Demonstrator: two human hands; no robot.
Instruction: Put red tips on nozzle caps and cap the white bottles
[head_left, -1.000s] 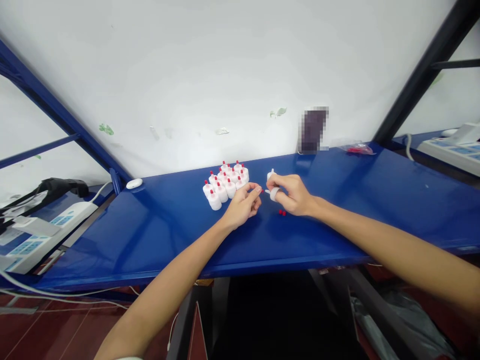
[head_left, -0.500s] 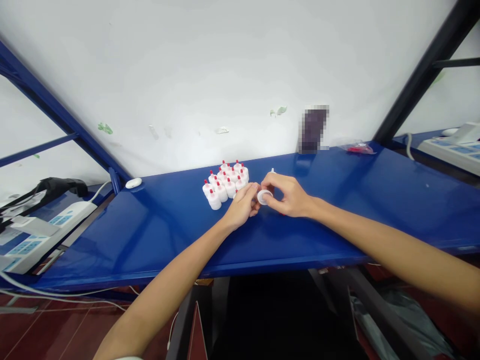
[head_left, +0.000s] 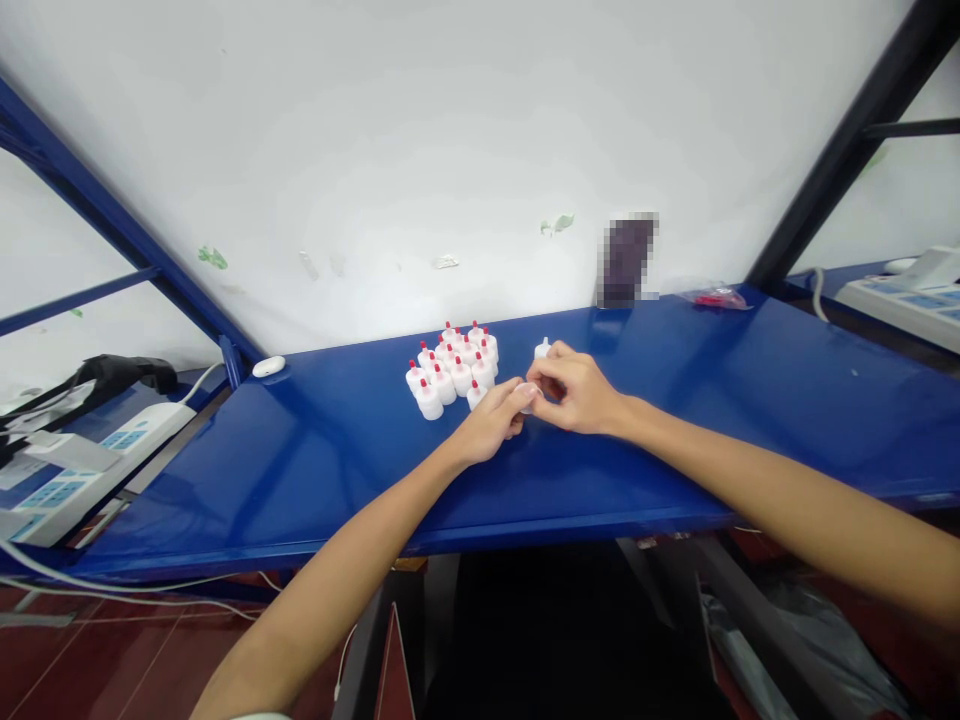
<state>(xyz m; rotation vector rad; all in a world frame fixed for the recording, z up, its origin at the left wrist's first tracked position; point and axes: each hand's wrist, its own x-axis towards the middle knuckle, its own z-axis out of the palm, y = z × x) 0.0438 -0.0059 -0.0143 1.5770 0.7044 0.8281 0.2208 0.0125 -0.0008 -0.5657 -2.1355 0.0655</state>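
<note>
My left hand [head_left: 491,422] is closed on a small round white piece [head_left: 528,397], its thumb lying over the piece's left side. On the right side of the same piece, my right hand [head_left: 576,392] pinches the edge with thumb and fingers. Several white bottles with red tips [head_left: 460,375] stand upright in a group behind and left of my hands. One white bottle with a white tip [head_left: 543,349] stands just behind my right hand, partly hidden by it.
The blue table [head_left: 315,450] runs along a white wall. A white oval object [head_left: 268,367] lies at its back left, a clear bag with red pieces [head_left: 718,298] at its back right. Power strips [head_left: 112,455] and cables sit at the left.
My left hand has closed onto the round white piece, which was in my right hand. My right hand has shifted slightly, showing more of the white-tipped bottle. One red-tipped bottle is less hidden.
</note>
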